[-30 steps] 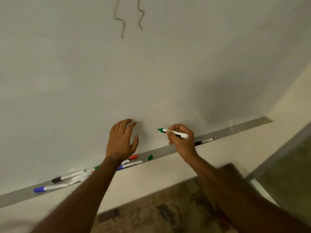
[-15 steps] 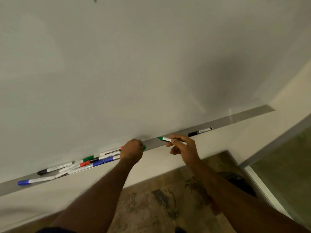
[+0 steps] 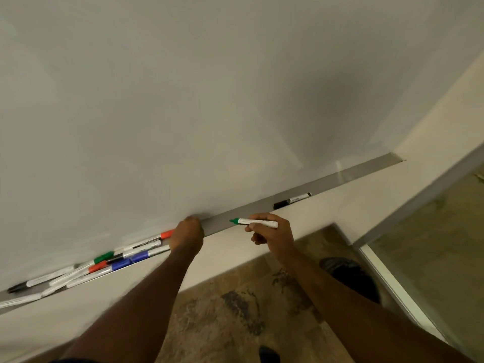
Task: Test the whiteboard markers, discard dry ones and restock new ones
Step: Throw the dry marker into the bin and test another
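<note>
My right hand (image 3: 272,239) pinches an uncapped green marker (image 3: 258,222), tip pointing left, just in front of the grey marker tray (image 3: 353,175) under the whiteboard (image 3: 209,100). My left hand (image 3: 187,235) reaches into the tray with its fingers curled down over the spot where the green cap lay. The cap itself is hidden under those fingers. Several capped markers (image 3: 104,263) in red, green, blue and black lie in a heap on the tray left of that hand. One black marker (image 3: 292,200) lies alone on the tray to the right.
A metal-framed glass partition (image 3: 432,244) stands at the right, close to the tray's end. Below the wall is a brown patterned floor (image 3: 235,305), with a dark shoe (image 3: 351,279) on it.
My left hand dropped from the board to the tray and closed over the green cap. My right hand lowered the green marker to tray height. The view tilted down.
</note>
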